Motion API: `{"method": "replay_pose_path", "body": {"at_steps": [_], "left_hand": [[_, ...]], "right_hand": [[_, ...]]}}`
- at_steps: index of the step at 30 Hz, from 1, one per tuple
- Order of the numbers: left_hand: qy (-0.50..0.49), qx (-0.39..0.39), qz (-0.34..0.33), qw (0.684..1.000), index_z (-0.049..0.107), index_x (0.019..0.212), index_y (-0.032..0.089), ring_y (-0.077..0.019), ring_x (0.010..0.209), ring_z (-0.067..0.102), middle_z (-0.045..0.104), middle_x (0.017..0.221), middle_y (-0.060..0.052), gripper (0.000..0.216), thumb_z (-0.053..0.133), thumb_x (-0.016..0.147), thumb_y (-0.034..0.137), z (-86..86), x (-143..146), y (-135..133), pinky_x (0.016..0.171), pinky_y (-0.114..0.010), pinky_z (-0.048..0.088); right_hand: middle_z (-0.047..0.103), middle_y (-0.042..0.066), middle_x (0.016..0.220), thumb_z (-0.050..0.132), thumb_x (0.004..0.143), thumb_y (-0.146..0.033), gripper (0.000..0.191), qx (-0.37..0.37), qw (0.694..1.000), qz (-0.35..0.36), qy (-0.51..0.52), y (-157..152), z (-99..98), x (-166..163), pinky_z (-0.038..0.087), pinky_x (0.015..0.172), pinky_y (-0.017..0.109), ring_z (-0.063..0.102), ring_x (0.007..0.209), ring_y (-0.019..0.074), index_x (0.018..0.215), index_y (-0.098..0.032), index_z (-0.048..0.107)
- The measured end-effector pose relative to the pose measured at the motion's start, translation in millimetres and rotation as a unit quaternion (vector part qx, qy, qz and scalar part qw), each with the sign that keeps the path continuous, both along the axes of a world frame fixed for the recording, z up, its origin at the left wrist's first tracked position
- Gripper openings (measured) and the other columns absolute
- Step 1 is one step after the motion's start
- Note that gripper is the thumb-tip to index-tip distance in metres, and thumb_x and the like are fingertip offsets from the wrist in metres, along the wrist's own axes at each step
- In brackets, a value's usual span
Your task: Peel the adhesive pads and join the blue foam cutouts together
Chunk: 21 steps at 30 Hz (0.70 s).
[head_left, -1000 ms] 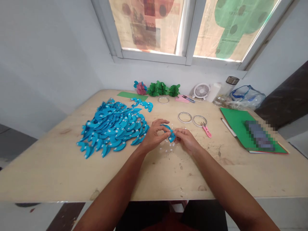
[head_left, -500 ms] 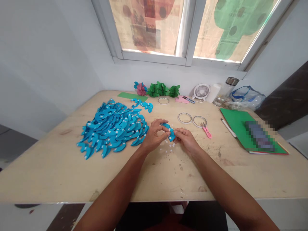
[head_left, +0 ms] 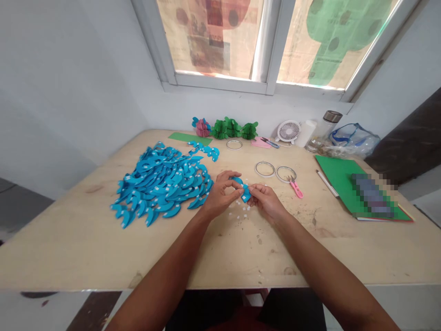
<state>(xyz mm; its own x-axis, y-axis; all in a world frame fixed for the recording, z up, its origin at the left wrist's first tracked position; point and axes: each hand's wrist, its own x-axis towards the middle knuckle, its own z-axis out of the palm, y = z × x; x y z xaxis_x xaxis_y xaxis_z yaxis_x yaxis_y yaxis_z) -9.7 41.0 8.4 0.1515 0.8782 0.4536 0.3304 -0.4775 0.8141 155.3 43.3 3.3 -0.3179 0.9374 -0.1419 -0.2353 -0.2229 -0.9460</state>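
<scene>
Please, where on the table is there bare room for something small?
Bare table: front left, between the blue pile and near edge; front right, between the green sheet and near edge. Crowded: around left hand and right hand, with white bits nearby; along the wall.

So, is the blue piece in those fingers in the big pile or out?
Out: the blue piece is held between the left hand and right hand, to the right of the big pile.
</scene>
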Motion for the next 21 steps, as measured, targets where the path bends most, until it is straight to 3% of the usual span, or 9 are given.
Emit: {"method": "replay_pose_path", "body": {"at_steps": [21], "left_hand": [[0.028,-0.003,-0.002,1.000,0.063,0.067,0.020,-0.0234,0.106,0.052,0.059,0.112,-0.007,0.014,0.059,0.075,0.031,0.2,-1.7,1.3,0.097,-0.044,0.037]], "right_hand": [[0.066,0.002,0.060,0.071,0.066,-0.047,0.033,-0.026,0.999,0.024,0.016,-1.2,-0.5,0.3,0.039,0.048,0.021,0.059,0.050,0.0108,0.070,-0.016,0.061]]}}
